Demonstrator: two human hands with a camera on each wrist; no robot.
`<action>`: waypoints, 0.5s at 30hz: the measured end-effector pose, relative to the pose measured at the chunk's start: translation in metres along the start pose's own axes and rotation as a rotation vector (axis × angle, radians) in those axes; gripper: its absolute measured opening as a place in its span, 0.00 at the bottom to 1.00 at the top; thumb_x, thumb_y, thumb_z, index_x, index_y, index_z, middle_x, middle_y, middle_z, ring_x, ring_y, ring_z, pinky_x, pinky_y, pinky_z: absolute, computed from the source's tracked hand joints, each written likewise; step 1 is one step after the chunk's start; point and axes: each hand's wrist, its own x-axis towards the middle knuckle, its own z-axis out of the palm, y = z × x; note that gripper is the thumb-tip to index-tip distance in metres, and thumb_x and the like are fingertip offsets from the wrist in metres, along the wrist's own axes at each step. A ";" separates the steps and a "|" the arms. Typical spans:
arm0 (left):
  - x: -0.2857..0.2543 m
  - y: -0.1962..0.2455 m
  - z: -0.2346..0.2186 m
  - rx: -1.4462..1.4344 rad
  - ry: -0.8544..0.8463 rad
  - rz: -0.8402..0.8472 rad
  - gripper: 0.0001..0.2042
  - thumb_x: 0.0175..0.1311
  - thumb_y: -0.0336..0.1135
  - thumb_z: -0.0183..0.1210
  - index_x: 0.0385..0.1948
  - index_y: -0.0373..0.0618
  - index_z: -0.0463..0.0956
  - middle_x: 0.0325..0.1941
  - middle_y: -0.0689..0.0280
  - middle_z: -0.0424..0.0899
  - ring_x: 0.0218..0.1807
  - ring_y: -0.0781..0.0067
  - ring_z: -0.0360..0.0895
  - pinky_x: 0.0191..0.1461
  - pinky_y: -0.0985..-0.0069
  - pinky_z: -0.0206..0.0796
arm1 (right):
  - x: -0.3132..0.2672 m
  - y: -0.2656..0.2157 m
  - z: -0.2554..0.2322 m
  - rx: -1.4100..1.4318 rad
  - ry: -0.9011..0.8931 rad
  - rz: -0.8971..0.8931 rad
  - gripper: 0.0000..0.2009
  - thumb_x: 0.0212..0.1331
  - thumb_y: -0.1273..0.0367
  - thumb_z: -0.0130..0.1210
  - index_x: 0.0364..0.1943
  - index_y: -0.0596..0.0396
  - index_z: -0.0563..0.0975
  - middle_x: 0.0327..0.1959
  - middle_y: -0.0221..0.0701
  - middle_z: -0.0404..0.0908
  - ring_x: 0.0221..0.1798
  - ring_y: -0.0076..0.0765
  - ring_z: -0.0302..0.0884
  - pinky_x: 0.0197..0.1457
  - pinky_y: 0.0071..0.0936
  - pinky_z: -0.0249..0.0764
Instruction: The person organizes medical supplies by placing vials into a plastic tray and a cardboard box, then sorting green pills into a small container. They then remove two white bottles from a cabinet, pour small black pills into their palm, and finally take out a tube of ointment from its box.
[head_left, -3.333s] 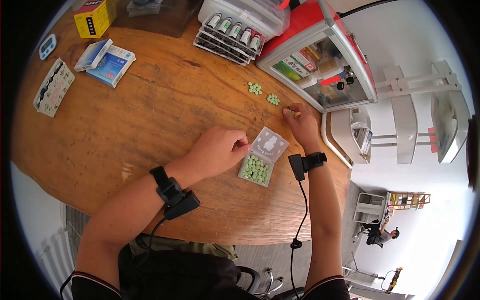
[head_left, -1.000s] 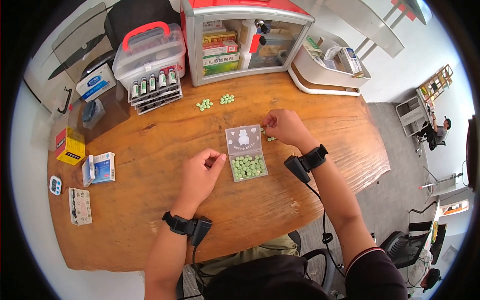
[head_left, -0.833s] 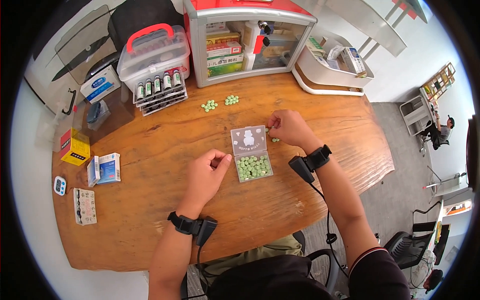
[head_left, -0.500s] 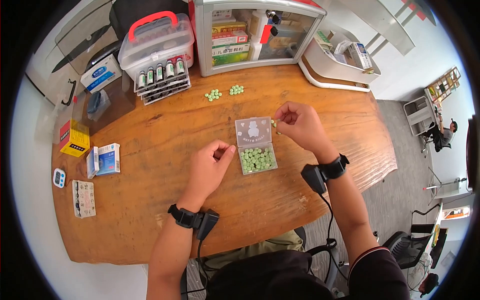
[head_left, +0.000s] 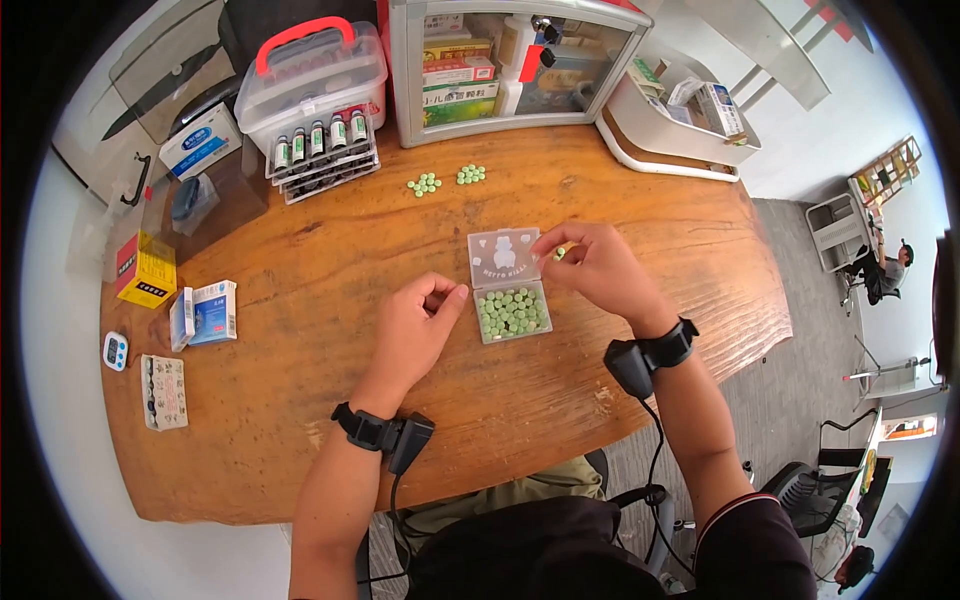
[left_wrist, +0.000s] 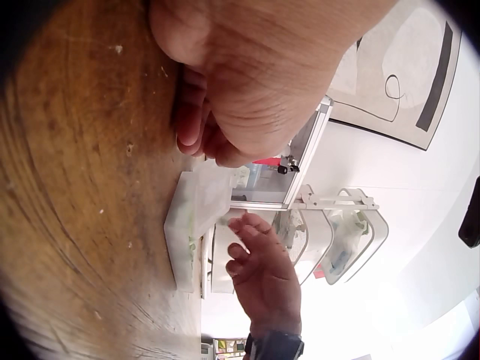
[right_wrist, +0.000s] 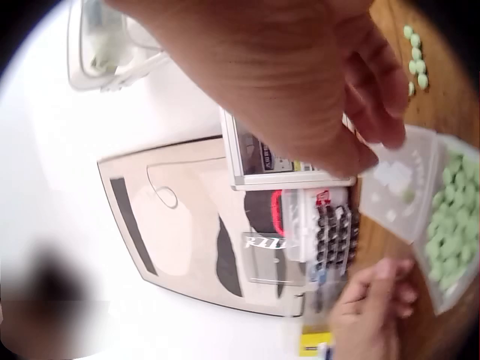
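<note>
In the head view a small clear plastic pill box (head_left: 516, 337) filled with pale green tablets (head_left: 512, 311) lies on the wooden table. Its hinged lid (head_left: 490, 262), printed with a white bear, is raised toward the far side. My right hand (head_left: 597, 268) hovers at the lid's right edge, fingers bent and fingertips apart, with nothing visible between them. Under it sits a small group of tablets (right_wrist: 417, 56), mostly hidden from the head camera. My left hand (head_left: 415, 325) rests on the table left of the box, fingers loosely curled, holding nothing visible.
Two more tablet groups, one left (head_left: 424, 184) and one right (head_left: 471, 174), lie farther back. Behind them stand vial racks (head_left: 320, 160), a lidded carrier (head_left: 310, 90) and a medicine cabinet (head_left: 520, 130). Medicine boxes (head_left: 214, 312) and a timer (head_left: 115, 351) line the left side.
The head view has turned, shifting the scene. Over the last half second my right hand moves left from the near tablet group to the box's lid. My left hand stays beside the box.
</note>
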 end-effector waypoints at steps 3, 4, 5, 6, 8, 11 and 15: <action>-0.001 0.001 0.001 -0.013 0.009 0.003 0.09 0.70 0.33 0.64 0.33 0.37 0.81 0.23 0.73 0.79 0.27 0.87 0.70 0.31 0.83 0.63 | 0.008 0.035 -0.007 -0.526 0.474 -0.184 0.11 0.57 0.69 0.66 0.42 0.57 0.85 0.34 0.37 0.86 0.30 0.35 0.83 0.38 0.32 0.78; -0.001 0.003 0.000 -0.010 -0.003 -0.011 0.09 0.70 0.33 0.64 0.33 0.37 0.81 0.23 0.73 0.79 0.27 0.87 0.70 0.31 0.83 0.63 | 0.007 0.039 -0.010 -0.628 0.517 -0.134 0.12 0.57 0.67 0.65 0.43 0.56 0.85 0.37 0.41 0.85 0.33 0.40 0.83 0.41 0.36 0.79; -0.001 0.004 -0.001 -0.005 -0.014 -0.025 0.09 0.70 0.33 0.63 0.33 0.36 0.81 0.23 0.73 0.79 0.27 0.87 0.70 0.31 0.83 0.63 | 0.007 0.043 -0.013 -0.727 0.560 -0.084 0.12 0.58 0.66 0.65 0.44 0.55 0.86 0.40 0.44 0.85 0.36 0.45 0.84 0.44 0.39 0.79; -0.001 0.004 -0.001 -0.006 -0.014 -0.026 0.09 0.70 0.33 0.63 0.33 0.36 0.81 0.23 0.73 0.79 0.27 0.87 0.70 0.31 0.83 0.63 | 0.007 0.047 -0.014 -0.728 0.559 -0.084 0.12 0.58 0.66 0.65 0.44 0.55 0.86 0.40 0.44 0.85 0.36 0.45 0.84 0.44 0.39 0.79; -0.001 0.002 -0.002 -0.002 -0.017 0.000 0.09 0.70 0.33 0.63 0.33 0.36 0.81 0.23 0.72 0.79 0.27 0.87 0.70 0.31 0.82 0.63 | 0.006 0.054 -0.014 -0.682 0.489 -0.020 0.13 0.58 0.66 0.65 0.44 0.56 0.86 0.42 0.44 0.84 0.40 0.45 0.85 0.46 0.39 0.79; 0.000 0.000 0.000 0.004 -0.005 0.023 0.09 0.70 0.33 0.63 0.33 0.36 0.81 0.23 0.73 0.78 0.26 0.87 0.69 0.31 0.82 0.62 | 0.004 0.050 -0.014 -0.633 0.438 -0.016 0.12 0.58 0.67 0.64 0.45 0.56 0.86 0.41 0.44 0.84 0.40 0.46 0.85 0.47 0.39 0.80; -0.001 0.003 -0.001 -0.002 -0.008 0.014 0.09 0.70 0.33 0.63 0.33 0.36 0.81 0.23 0.73 0.78 0.26 0.87 0.69 0.30 0.82 0.62 | 0.003 0.058 -0.019 -0.588 0.429 -0.033 0.13 0.58 0.68 0.64 0.46 0.56 0.86 0.39 0.44 0.84 0.40 0.46 0.84 0.47 0.38 0.80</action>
